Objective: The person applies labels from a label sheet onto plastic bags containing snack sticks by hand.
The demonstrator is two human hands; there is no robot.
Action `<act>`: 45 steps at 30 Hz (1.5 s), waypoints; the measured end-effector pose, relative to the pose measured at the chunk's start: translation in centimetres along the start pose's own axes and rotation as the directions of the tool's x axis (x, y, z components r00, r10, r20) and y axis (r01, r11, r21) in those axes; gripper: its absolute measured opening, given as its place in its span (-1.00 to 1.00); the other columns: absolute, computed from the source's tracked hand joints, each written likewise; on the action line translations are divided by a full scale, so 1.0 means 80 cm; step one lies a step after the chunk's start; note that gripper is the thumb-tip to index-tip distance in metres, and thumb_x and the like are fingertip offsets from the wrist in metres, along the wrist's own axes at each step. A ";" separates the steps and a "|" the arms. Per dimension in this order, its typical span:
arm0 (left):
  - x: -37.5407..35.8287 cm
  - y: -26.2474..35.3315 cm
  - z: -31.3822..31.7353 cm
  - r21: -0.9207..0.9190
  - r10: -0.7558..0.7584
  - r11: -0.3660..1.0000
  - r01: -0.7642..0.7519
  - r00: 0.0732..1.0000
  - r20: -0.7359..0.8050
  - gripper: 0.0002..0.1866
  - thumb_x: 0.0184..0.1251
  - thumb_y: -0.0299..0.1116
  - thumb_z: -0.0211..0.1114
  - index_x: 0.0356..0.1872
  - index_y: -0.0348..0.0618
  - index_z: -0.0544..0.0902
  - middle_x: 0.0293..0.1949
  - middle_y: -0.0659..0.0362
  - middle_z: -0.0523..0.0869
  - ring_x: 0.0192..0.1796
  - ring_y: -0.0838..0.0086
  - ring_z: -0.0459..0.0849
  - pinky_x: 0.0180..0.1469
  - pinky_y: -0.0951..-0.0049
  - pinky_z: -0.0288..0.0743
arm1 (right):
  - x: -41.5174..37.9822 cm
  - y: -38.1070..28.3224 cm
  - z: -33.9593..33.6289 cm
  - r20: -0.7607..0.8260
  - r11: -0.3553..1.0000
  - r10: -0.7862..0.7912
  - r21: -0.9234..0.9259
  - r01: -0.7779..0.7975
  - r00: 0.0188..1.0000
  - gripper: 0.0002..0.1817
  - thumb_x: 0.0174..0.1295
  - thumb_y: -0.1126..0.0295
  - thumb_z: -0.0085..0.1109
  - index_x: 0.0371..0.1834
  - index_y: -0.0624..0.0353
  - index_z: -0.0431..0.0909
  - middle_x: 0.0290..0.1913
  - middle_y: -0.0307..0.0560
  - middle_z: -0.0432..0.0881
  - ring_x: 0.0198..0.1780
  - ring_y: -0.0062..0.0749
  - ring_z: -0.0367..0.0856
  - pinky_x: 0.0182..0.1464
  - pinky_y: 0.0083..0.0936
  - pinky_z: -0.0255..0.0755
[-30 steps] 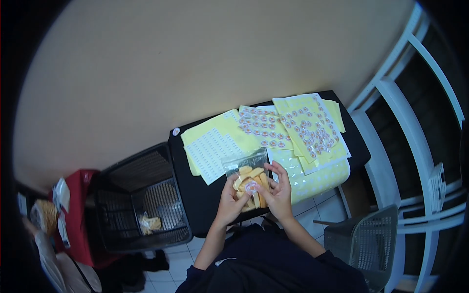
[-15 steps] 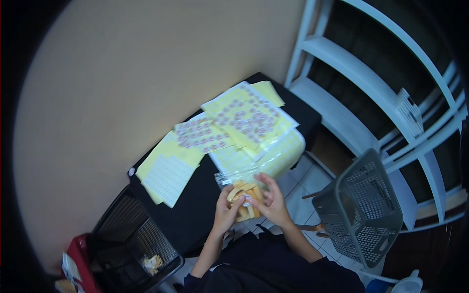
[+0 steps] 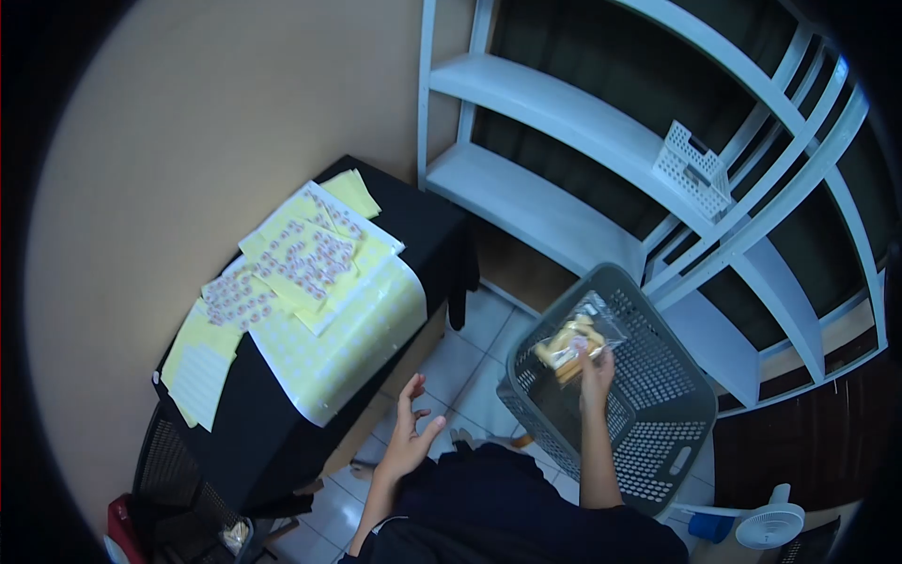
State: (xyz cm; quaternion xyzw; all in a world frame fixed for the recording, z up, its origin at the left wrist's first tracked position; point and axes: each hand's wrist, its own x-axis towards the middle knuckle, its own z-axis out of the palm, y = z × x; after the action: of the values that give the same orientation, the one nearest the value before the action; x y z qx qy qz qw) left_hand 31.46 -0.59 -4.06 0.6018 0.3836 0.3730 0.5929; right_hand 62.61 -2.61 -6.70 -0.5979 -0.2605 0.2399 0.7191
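My right hand [image 3: 596,378] grips a clear plastic bag of pale yellow snack sticks [image 3: 569,344] with a small round label on it. Hand and bag are over the opening of a grey-green perforated basket [image 3: 648,414]. My left hand [image 3: 408,434] is held up between the table and the basket, fingers apart, holding nothing. Nearest to it on the left is the black-covered table [image 3: 282,404]. On that table lie yellow sticker sheets [image 3: 301,258] with rows of round labels, over a larger glossy dotted sheet [image 3: 376,329].
White shelves [image 3: 554,197] stand along the back right, bearing a small white basket [image 3: 691,169]. A dark basket [image 3: 174,461] with a bag inside is at lower left. A white fan [image 3: 769,522] and blue container [image 3: 711,526] are at lower right.
The snack bag went from between both hands near the table to over the grey-green basket in my right hand. My left hand let go of it. The view turned right.
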 end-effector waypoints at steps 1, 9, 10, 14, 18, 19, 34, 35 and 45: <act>-0.002 -0.003 0.009 0.012 -0.020 1.000 0.020 1.000 -0.017 -0.26 0.13 -0.35 0.20 0.29 -0.12 -0.02 0.29 0.06 0.06 0.29 0.29 0.10 0.14 0.27 0.21 | 0.013 0.026 -0.034 -0.095 0.998 -0.019 -0.066 0.012 0.995 -0.65 0.07 0.59 0.12 -0.04 0.31 0.33 -0.13 -0.07 0.52 -0.14 -0.48 0.50 -0.10 -0.60 0.38; -0.039 -0.019 0.027 0.059 -0.156 0.983 0.172 0.964 -0.214 -0.48 0.21 -0.32 0.12 0.19 -0.14 0.22 0.18 0.04 0.23 0.24 0.32 0.17 0.11 0.34 0.27 | 0.022 0.300 -0.232 -0.377 0.297 0.521 -0.761 -0.577 0.766 -0.45 -0.28 0.29 0.44 -0.18 0.37 0.51 -0.22 0.03 0.60 -0.20 -0.30 0.58 -0.18 -0.41 0.44; -0.045 -0.019 0.026 0.058 -0.165 0.981 0.183 0.957 -0.238 -0.48 0.21 -0.32 0.12 0.19 -0.14 0.22 0.18 0.04 0.23 0.24 0.32 0.17 0.11 0.34 0.27 | 0.017 0.311 -0.226 -0.431 0.335 0.457 -0.727 -0.599 0.778 -0.44 -0.25 0.25 0.41 -0.17 0.38 0.51 -0.19 0.06 0.59 -0.18 -0.27 0.58 -0.16 -0.40 0.44; -0.070 -0.024 0.020 0.126 -0.163 0.970 0.210 0.938 -0.305 -0.50 0.24 -0.26 0.10 0.18 -0.16 0.23 0.17 0.02 0.24 0.22 0.31 0.21 0.09 0.38 0.29 | 0.022 0.322 -0.204 -0.552 0.342 0.322 -0.690 -0.638 0.769 -0.38 -0.22 0.09 0.35 -0.12 0.31 0.49 -0.10 0.17 0.53 -0.05 -0.04 0.51 0.04 -0.35 0.35; -0.098 -0.028 0.013 0.133 -0.196 0.952 0.274 0.886 -0.420 -0.50 0.22 -0.27 0.12 0.16 -0.18 0.24 0.13 0.02 0.31 0.17 0.33 0.30 0.05 0.41 0.32 | 0.059 0.268 -0.144 -0.648 0.638 0.012 -0.581 -0.505 0.761 -0.50 0.04 0.20 0.17 -0.03 0.35 0.38 -0.15 0.11 0.52 -0.13 -0.15 0.52 -0.10 -0.39 0.39; -0.107 -0.027 0.009 0.077 -0.227 0.956 0.282 0.882 -0.412 -0.50 0.21 -0.29 0.14 0.15 -0.18 0.24 0.08 0.04 0.36 0.14 0.35 0.34 0.02 0.42 0.32 | 0.058 0.234 -0.115 -0.564 0.769 -0.124 -0.574 -0.280 0.817 -0.57 0.11 0.27 0.10 -0.02 0.33 0.36 -0.23 0.04 0.51 -0.23 -0.23 0.49 -0.18 -0.44 0.38; -0.308 -0.050 -0.147 -0.069 -0.106 0.993 0.098 0.450 -0.887 -0.71 0.13 -0.43 0.20 -0.12 -0.19 0.38 -0.08 0.17 0.51 -0.14 0.54 0.49 -0.16 0.55 0.37 | -0.346 -0.002 0.373 0.829 0.686 -0.522 0.269 0.677 0.200 -0.72 -0.01 0.57 0.08 -0.17 0.30 0.42 -0.07 0.10 0.44 -0.01 -0.10 0.40 0.06 -0.32 0.23; -0.329 -0.060 -0.173 0.043 -0.003 0.992 0.118 0.364 -0.932 -0.76 0.10 -0.47 0.20 -0.20 -0.17 0.39 0.08 0.15 0.38 -0.11 0.53 0.48 -0.17 0.56 0.38 | -0.380 0.008 0.388 0.872 0.757 -0.468 0.315 0.572 0.140 -0.68 -0.03 0.55 0.11 -0.14 0.29 0.41 -0.06 0.10 0.44 0.01 -0.11 0.40 0.07 -0.32 0.21; -0.595 -0.166 -0.521 -0.196 -0.219 0.853 0.484 -0.010 -0.976 -0.56 0.08 -0.27 0.26 -0.08 -0.35 0.42 -0.15 0.03 0.56 -0.09 0.36 0.53 -0.06 0.45 0.39 | -0.575 0.022 0.467 0.931 0.661 -0.342 0.334 0.672 -0.126 -0.75 -0.07 0.46 0.19 -0.25 0.16 0.51 -0.22 -0.12 0.49 -0.11 -0.26 0.45 0.02 -0.29 0.20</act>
State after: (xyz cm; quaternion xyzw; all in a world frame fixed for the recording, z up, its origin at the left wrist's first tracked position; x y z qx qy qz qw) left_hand -26.83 -25.75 -16.30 0.1338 0.8500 0.4718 0.1922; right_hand 3.41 -5.05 -6.88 -0.2249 -0.8940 0.2237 0.3165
